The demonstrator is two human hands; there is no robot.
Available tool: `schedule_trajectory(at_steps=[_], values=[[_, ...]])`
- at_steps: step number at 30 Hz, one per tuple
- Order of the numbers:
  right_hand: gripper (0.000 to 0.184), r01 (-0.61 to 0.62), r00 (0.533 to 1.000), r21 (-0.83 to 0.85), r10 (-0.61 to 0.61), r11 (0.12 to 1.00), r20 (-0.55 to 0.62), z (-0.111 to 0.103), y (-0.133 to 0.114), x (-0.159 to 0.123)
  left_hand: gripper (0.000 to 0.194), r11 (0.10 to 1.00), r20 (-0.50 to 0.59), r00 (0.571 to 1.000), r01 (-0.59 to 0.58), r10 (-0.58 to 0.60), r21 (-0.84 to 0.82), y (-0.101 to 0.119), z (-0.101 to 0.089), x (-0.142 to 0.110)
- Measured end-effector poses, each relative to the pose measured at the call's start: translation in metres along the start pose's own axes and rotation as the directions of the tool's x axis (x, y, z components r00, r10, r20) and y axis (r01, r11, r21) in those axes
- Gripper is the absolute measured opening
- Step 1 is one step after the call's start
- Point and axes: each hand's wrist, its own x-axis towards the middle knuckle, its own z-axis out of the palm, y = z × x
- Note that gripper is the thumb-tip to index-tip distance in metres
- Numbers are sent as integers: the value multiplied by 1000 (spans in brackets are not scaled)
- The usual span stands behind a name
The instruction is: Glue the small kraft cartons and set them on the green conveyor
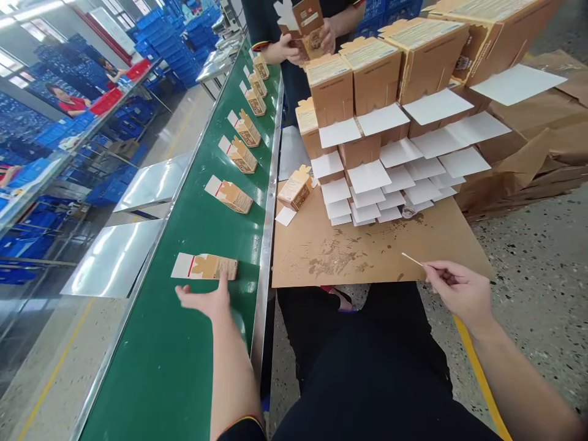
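My left hand (205,299) lies open on the green conveyor belt (184,361), fingertips touching the near edge of a small brown carton (205,267) lying flat with its white flap open. My right hand (459,291) is closed in a pinch on a thin white stick (412,260), held over the near right corner of a brown cardboard sheet (358,251). One loose carton (295,189) rests on that sheet beside a tall stack of open cartons (381,141) with white flaps sticking out.
Several more cartons (234,197) lie in a row along the belt going away from me. A person (298,37) at the far end holds a carton in both hands. Flattened cardboard (542,147) is piled at right. Blue crates (169,37) and metal shelves stand at left.
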Motion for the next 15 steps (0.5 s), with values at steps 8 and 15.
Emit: schedule_trajectory(at_steps=[8,15], values=[[24,-36,990,-228,3,973,-142,-14,8,30,41,819,255,894,-181,368,-544,143,113,52],[17,98,995,-545,-68,833,75,17,-26,117,38,970,866,468,69,176,-234,247,208,85]])
